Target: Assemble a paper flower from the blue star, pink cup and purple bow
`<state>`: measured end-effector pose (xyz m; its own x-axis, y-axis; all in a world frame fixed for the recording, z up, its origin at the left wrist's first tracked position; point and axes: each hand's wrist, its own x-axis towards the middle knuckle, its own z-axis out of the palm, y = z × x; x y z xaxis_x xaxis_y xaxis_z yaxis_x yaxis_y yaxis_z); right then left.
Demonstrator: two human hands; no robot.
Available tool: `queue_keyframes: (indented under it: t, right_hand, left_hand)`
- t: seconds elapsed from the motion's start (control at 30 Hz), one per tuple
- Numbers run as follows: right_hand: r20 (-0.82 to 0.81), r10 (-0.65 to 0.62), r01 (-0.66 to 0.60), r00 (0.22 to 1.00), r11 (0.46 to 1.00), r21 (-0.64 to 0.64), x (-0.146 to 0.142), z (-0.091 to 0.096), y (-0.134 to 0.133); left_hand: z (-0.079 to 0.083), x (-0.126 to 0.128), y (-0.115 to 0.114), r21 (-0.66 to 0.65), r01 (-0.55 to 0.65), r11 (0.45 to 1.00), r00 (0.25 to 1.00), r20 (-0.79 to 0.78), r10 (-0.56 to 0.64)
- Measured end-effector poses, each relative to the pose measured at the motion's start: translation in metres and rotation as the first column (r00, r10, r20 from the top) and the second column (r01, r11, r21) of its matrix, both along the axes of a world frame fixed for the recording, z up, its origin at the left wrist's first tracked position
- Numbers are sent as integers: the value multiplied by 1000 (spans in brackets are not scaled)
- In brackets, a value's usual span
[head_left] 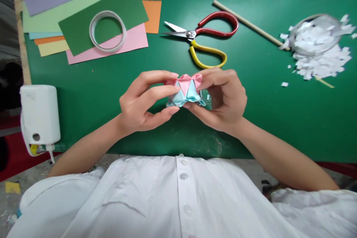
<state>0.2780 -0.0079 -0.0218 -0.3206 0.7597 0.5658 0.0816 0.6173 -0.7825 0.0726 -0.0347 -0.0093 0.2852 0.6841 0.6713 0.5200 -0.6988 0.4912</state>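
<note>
Between my two hands is a small folded paper piece [184,91], pink along its top and light blue below, with pointed folds and a frilled lower edge. My left hand [147,98] grips its left side, fingers on the upper part and thumb at the bottom edge. On the other side, my right hand [225,96] holds it with the fingers at the pink top and the thumb under the blue edge. Fingertips cover both ends of the paper piece. Scissors [192,34] with one red and one yellow handle lie open just beyond my hands.
A tape roll [92,31] rests on coloured paper sheets [128,3] at the back left. A white power bank [40,115] with a cable sits at the left edge. Toward the right are a thin stick [248,25] and a dish heaped with white paper scraps [318,37].
</note>
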Motion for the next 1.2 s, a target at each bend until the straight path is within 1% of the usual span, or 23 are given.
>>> queue_keyframes:
  t: [0.07,0.13,0.27,0.37,0.43,0.5,0.57,0.63,0.7,0.8,0.87,0.97,1.07,1.13,1.2]
  right_hand:
    - [20,-30,29,999,999,34,1,2,1]
    - [37,-30,26,999,996,87,3,4,2]
    - [41,3,-11,999,980,200,5,7,7]
    - [42,-15,2,999,959,283,4,5,10]
    - [86,-29,-2,996,942,336,3,4,10]
    - [133,-42,-9,990,933,360,3,2,10]
    - [142,-48,-5,989,934,356,3,2,9]
    - [126,-25,-18,992,946,325,3,1,9]
    - [87,6,-30,996,961,275,3,1,9]
    - [-2,29,-28,1000,978,207,2,1,9]
    - [-34,14,-9,999,986,166,2,1,8]
    - [19,-16,14,1000,995,97,3,1,5]
    - [80,13,-17,997,999,46,4,1,3]
    - [100,36,-41,994,998,44,6,3,2]
    - [151,36,-48,988,996,77,7,7,2]
  left_hand:
    - [0,-1,1,-17,-15,1000,1000,0,15]
    - [1,-1,2,-34,-15,999,1000,15,15]
    - [3,-2,5,-66,72,995,994,86,-66]
    - [2,-3,5,-156,122,980,981,168,-96]
    - [0,-3,4,-239,139,961,973,216,-87]
    - [-2,-2,3,-304,158,940,963,260,-78]
    - [-4,0,3,-336,177,925,952,297,-75]
    - [-5,2,2,-333,187,924,943,325,-74]
    - [-7,3,2,-330,186,926,933,354,-61]
    - [-9,4,0,-341,235,910,911,403,-85]
    - [-9,4,-1,-342,240,908,921,375,-102]
    - [-8,5,-5,-344,163,925,955,292,-60]
    - [-8,6,-6,-319,159,934,945,323,-50]
    - [-9,6,-6,-291,156,944,942,332,-53]
    - [-10,6,-4,-252,119,960,960,275,-47]
